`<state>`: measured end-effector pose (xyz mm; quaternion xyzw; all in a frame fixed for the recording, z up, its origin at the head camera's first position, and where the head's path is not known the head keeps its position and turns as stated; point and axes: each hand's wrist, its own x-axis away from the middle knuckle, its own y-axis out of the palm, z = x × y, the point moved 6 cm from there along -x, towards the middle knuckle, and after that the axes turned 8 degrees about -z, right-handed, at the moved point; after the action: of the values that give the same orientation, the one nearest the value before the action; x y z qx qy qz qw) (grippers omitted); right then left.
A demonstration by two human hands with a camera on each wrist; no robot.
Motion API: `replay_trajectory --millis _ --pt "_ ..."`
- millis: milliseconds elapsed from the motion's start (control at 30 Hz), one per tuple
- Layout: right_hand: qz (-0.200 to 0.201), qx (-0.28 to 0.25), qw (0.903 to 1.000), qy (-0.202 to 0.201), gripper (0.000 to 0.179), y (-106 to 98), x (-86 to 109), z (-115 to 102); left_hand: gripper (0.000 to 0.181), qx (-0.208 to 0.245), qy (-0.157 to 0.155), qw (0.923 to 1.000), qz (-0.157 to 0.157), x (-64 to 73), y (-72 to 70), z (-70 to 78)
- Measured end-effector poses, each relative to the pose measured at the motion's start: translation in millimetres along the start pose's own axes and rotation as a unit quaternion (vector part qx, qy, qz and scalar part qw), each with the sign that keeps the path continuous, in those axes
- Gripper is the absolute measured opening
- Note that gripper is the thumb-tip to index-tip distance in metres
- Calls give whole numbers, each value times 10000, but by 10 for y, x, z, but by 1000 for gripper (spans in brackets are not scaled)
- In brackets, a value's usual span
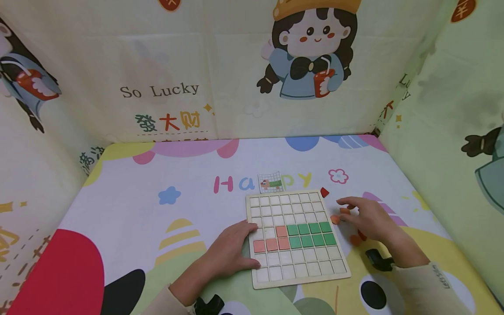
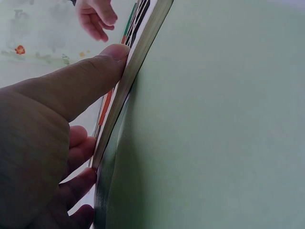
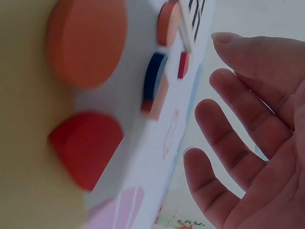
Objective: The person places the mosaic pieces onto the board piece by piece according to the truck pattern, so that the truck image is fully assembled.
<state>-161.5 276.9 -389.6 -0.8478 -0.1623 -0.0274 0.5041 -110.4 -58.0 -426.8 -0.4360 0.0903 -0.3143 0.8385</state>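
Left hand (image 1: 230,249): it rests spread along the left edge of the board (image 1: 302,280), thumb near the front corner and fingers farther up; it braces the edge rather than wrapping round it. Light, even pressure there seems best, so that the board does not slide or tip.

Board: it lies flat on the printed cloth (image 1: 130,205), at a slight angle. Salmon tiles (image 1: 271,244) and green tiles (image 1: 306,241) fill part of its two middle rows; pale cells surround them.

Right hand (image 1: 370,218): just beyond the board's right edge, over scattered pieces, its fingers loosely bent and apart; the right wrist view shows nothing in its grasp. A pinch by thumb and forefinger on one piece's sides would likely be cleanest, with the other fingers lifted clear.

Loose pieces: right of the board lie an orange oval (image 3: 88,43), a red wedge (image 3: 88,150) and a dark blue piece (image 3: 153,78), the last against a salmon one (image 3: 159,100). Shapes differ, so checking the outline before gripping should save a second pick.

Red piece (image 1: 324,192): by the board's far right corner, easily nudged by a sleeve.

Card (image 1: 271,182): at the board's far edge, with a small gridded picture, too small to read cell by cell; worth leaving uncovered for comparison.
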Motion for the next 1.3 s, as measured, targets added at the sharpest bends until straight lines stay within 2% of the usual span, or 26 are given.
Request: replay_trajectory --millis 367,633,767,1167,1300 --pt "-32 58 9995 323 40 15 -4 221 81 47 -100 9999 -97 -3 11 -8" --pt "12 247 9993 294 37 24 -15 288 81 44 -124 9999 -107 -9 17 -11" --pt "5 265 9990 354 36 46 -30 310 82 49 -182 9997 -151 -8 24 -15" --pt "-71 299 9988 391 31 46 -64 309 81 -7 -80 9999 -103 -2 9 -5" --pt "-109 494 9980 384 30 43 -90 293 82 16 -114 9999 -124 -7 12 -11"
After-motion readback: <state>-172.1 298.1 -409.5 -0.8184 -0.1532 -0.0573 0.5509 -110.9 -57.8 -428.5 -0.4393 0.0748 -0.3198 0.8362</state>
